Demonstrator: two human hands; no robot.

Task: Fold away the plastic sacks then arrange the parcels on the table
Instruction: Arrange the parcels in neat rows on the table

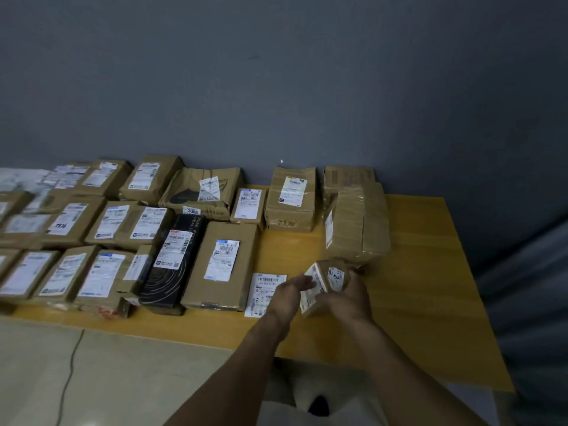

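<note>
Both my hands hold a small brown parcel (327, 279) with white labels, tilted just above the yellow table (424, 272). My left hand (287, 295) grips its left side and my right hand (349, 298) wraps its right side. Under my left hand lies a flat white-labelled parcel (261, 289). Rows of brown cardboard parcels (101, 226) fill the table's left part, with a black box (172, 261) and a tall brown box (219, 265) among them. No plastic sack is in view.
A large tape-wrapped box (359, 224) stands behind my hands, with two more boxes (292, 199) against the grey wall (276, 87). A cable (69, 376) runs over the pale floor in front of the table. Grey curtain folds (528, 287) hang at the right.
</note>
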